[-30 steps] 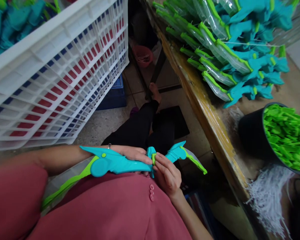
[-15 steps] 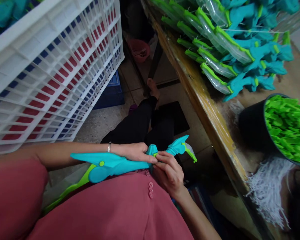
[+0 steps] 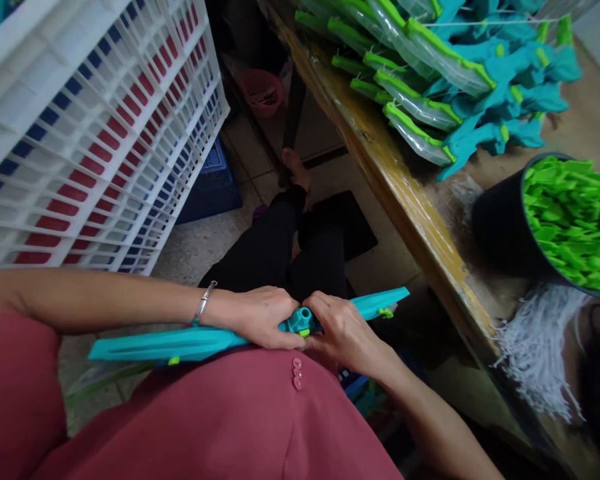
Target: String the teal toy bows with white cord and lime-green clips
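A long teal plastic toy bow [image 3: 190, 342] with small green parts lies across my lap, turned so its thin edge faces up. My left hand [image 3: 260, 317] is closed over it just left of its round middle grip [image 3: 300, 321]. From the right side my right hand [image 3: 343, 330] is closed on the same grip, thumbs almost touching. A green piece [image 3: 304, 332] shows under the grip. The bow's right limb [image 3: 380, 303] sticks out past my right hand.
A white slatted crate [image 3: 95, 127] stands at the left on the floor. On the wooden table [image 3: 395, 187] at the right lie several bagged teal and green bows [image 3: 440, 80], a black bucket [image 3: 500, 227] of green parts [image 3: 570, 220], and a bundle of white strings [image 3: 540, 360].
The bow has been rolled from flat to edge-on in my lap. My right hand went from pinching the green piece at the grip to closing over the grip. The view shifted slightly.
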The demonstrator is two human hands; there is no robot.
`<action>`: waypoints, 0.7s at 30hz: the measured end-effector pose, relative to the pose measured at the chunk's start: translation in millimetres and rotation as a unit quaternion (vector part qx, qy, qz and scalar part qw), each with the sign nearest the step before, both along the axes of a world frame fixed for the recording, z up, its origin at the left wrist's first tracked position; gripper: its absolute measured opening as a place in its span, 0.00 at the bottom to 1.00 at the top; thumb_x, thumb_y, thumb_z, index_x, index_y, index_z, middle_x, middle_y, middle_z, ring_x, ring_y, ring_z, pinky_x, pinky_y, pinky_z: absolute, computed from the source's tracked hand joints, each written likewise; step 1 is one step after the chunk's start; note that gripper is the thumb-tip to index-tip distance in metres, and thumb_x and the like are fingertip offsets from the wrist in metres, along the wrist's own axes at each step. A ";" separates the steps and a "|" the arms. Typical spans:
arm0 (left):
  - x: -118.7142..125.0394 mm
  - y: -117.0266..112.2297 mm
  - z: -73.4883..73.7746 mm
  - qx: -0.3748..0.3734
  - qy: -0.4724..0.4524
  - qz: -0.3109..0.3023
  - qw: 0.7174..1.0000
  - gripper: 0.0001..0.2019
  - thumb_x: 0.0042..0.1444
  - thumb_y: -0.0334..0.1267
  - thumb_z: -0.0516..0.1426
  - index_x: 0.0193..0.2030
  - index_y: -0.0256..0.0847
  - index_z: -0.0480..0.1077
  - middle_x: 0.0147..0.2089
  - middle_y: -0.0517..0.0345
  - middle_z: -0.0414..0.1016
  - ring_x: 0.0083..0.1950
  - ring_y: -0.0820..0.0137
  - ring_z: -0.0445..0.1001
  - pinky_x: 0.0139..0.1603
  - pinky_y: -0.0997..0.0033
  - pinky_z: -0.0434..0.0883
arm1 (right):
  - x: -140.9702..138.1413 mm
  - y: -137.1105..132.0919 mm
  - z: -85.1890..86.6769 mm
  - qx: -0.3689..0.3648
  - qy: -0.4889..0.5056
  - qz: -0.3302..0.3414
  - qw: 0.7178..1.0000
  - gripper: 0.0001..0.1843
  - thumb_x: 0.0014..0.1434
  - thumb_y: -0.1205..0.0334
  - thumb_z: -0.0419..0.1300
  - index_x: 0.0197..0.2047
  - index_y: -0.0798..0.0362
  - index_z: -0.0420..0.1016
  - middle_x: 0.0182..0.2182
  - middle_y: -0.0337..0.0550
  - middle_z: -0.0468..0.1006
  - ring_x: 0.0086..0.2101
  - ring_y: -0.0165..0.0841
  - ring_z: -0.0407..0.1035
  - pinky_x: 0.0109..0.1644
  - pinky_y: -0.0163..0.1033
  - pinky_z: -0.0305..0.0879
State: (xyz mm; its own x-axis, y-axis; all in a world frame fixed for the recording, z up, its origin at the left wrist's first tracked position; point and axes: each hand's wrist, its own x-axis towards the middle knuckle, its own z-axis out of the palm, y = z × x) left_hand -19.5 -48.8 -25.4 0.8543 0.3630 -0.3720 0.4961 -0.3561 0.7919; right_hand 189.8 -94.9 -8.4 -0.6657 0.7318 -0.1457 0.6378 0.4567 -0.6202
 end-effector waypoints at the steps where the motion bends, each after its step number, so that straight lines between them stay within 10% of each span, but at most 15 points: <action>1: 0.9 -1.0 1.1 0.017 0.013 -0.001 1.000 0.20 0.58 0.55 0.60 0.27 0.40 0.68 0.24 0.58 0.69 0.23 0.69 0.66 0.22 0.69 0.57 | -1.3 -0.8 -0.1 -0.002 -0.003 -0.001 1.000 0.15 0.68 0.52 0.64 0.38 0.53 0.66 0.33 0.41 0.71 0.31 0.34 0.67 0.34 0.38 0.55; 13: -0.1 -4.4 -20.5 -0.049 0.002 0.007 0.999 0.20 0.60 0.52 0.58 0.24 0.41 0.62 0.22 0.62 0.63 0.23 0.73 0.62 0.24 0.71 0.56 | -6.6 5.9 -16.9 -0.080 0.001 -0.004 0.997 0.22 0.57 0.62 0.72 0.32 0.51 0.58 0.31 0.36 0.65 0.29 0.29 0.58 0.31 0.35 0.44; 21: -1.2 44.0 -22.5 -0.258 0.080 -0.088 0.959 0.24 0.60 0.59 0.57 0.25 0.41 0.67 0.21 0.64 0.60 0.23 0.73 0.58 0.23 0.71 0.56 | -7.2 43.4 -23.1 -0.214 -0.005 -0.007 0.977 0.32 0.45 0.57 0.81 0.28 0.51 0.58 0.24 0.28 0.60 0.25 0.25 0.54 0.29 0.34 0.44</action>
State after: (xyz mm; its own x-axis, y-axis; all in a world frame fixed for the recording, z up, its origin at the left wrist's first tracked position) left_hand -20.7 -4.8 -47.9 0.8028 -0.0486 -0.5942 0.5937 -0.0269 0.8043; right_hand 182.5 -51.4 -31.5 -0.6521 0.6117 -0.4478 0.6500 0.1472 -0.7455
